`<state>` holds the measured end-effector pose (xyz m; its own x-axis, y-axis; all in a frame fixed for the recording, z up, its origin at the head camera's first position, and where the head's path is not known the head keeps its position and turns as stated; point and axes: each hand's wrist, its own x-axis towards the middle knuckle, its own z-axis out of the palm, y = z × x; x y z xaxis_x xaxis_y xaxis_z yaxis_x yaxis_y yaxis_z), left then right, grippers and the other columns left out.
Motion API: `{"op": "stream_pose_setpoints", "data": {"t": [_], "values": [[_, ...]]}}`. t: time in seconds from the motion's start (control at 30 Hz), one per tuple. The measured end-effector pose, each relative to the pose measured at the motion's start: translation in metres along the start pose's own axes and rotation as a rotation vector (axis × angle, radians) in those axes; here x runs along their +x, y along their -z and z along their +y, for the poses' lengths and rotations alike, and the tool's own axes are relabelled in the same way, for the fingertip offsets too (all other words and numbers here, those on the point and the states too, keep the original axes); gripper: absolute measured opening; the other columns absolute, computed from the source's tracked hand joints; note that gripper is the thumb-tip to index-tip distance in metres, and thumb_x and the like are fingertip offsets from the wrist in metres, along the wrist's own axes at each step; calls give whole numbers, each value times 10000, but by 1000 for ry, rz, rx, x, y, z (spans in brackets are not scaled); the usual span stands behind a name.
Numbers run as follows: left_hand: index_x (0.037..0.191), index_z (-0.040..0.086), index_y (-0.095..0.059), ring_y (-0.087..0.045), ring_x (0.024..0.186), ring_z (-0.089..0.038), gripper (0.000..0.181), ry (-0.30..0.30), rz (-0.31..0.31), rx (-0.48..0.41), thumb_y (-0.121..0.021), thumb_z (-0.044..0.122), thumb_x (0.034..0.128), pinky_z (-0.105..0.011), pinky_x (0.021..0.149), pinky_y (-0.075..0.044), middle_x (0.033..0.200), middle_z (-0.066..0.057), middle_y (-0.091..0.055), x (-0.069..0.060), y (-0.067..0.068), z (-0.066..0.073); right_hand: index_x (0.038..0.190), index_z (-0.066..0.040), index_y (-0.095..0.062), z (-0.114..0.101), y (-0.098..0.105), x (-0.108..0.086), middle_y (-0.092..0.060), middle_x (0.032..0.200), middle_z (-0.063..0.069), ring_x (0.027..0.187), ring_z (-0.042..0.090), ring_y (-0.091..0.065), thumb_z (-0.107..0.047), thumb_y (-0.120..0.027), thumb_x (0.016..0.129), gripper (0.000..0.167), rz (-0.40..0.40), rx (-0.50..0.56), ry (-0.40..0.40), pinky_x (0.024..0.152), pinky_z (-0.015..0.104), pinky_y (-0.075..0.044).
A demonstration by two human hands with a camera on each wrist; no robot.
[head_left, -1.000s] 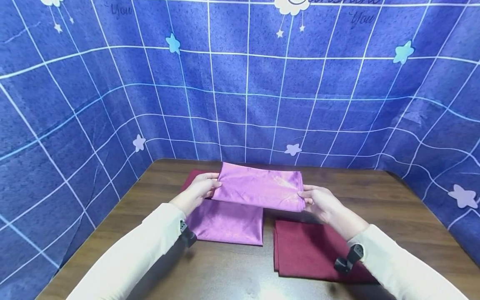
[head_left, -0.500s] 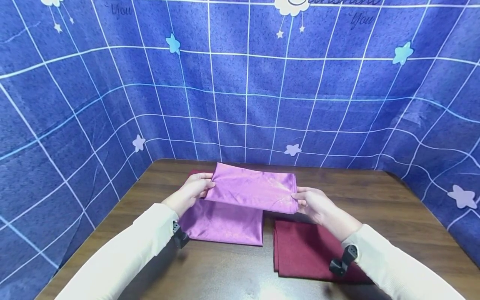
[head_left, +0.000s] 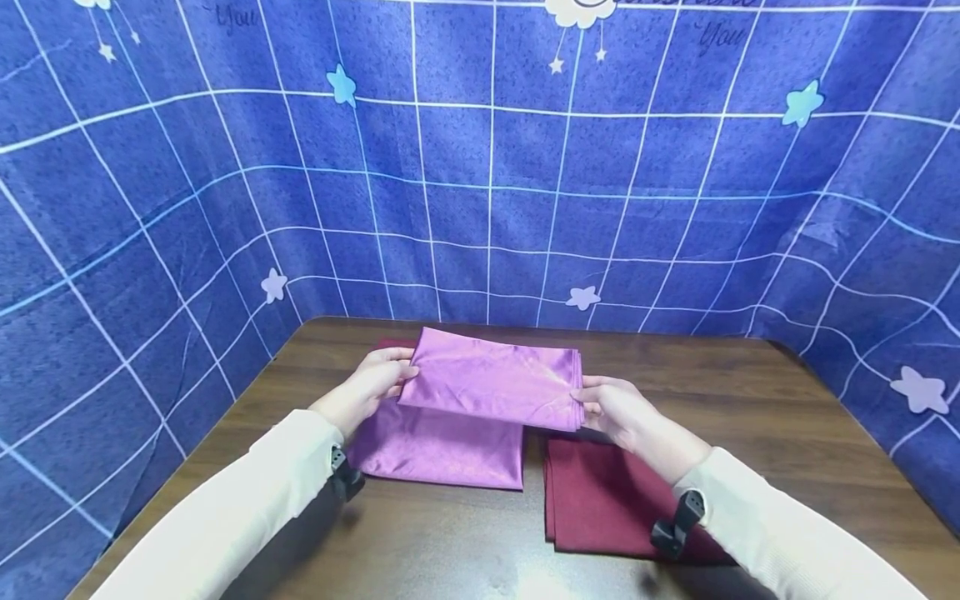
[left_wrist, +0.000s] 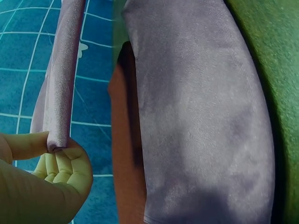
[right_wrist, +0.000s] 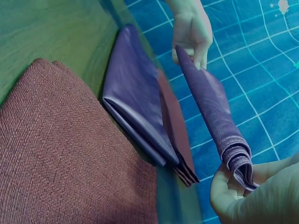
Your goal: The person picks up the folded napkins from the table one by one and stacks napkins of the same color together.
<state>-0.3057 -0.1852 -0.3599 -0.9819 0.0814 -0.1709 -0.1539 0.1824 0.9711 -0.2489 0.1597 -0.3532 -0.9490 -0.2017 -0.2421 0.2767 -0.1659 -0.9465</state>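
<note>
A folded shiny purple cloth (head_left: 491, 379) is held above the table between both hands. My left hand (head_left: 367, 387) pinches its left edge, thumb on top; the left wrist view shows that hand (left_wrist: 51, 172) gripping a rolled-looking edge. At the right edge, my right hand (head_left: 618, 412) pinches the stacked layers, which the right wrist view shows as several curled folds (right_wrist: 236, 156). Below lies another folded purple cloth (head_left: 450, 450), partly covered from view by the held one.
Dark red folded cloth (head_left: 607, 500) lies at the front right of the wooden table (head_left: 420, 533), partly under my right forearm. Another dark red cloth (right_wrist: 175, 126) shows beyond the lying purple one. A blue gridded curtain (head_left: 517, 208) with stars surrounds the table's back and sides.
Both hands have moved a little to the left with the held purple cloth, which stays in both grips. The cloths on the table have not moved.
</note>
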Motion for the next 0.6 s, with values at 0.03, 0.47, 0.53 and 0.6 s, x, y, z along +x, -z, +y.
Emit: {"op": "stream_pose_setpoints", "data": {"t": [0.03, 0.47, 0.53, 0.6], "values": [[1407, -60, -399, -574, 807, -45, 528, 2, 5, -3, -535, -11, 900, -204, 729, -509, 1060, -36, -637, -1, 1, 0, 1422, 129, -248, 0, -1, 0, -543, 791, -23, 560, -9, -432, 75, -475, 917, 557, -2, -2, 1, 726, 238, -523], [1408, -79, -378, -576, 770, -40, 542, 2, -24, -3, -536, -12, 894, -211, 694, -500, 888, 79, -634, -11, 13, -9, 1319, 112, -405, 14, 0, 4, -583, 793, -21, 634, 16, -553, 6, -641, 844, 541, -55, -18, 43, 741, 267, -533], [1407, -84, -374, -586, 772, -41, 536, -1, -33, -8, -527, -16, 898, -213, 704, -511, 873, 89, -638, -11, 14, -9, 1305, 113, -411, 15, 0, 5, -583, 787, -23, 632, 16, -553, -2, -653, 837, 540, -64, -18, 51, 744, 270, -529], [1400, -80, -387, -590, 761, -44, 527, 0, -27, -22, -526, -25, 895, -212, 700, -516, 844, 98, -639, -11, 14, -9, 1316, 113, -397, 14, -2, 4, -574, 761, -41, 609, 0, -533, 7, -617, 853, 524, -52, -28, 41, 744, 264, -522]]}}
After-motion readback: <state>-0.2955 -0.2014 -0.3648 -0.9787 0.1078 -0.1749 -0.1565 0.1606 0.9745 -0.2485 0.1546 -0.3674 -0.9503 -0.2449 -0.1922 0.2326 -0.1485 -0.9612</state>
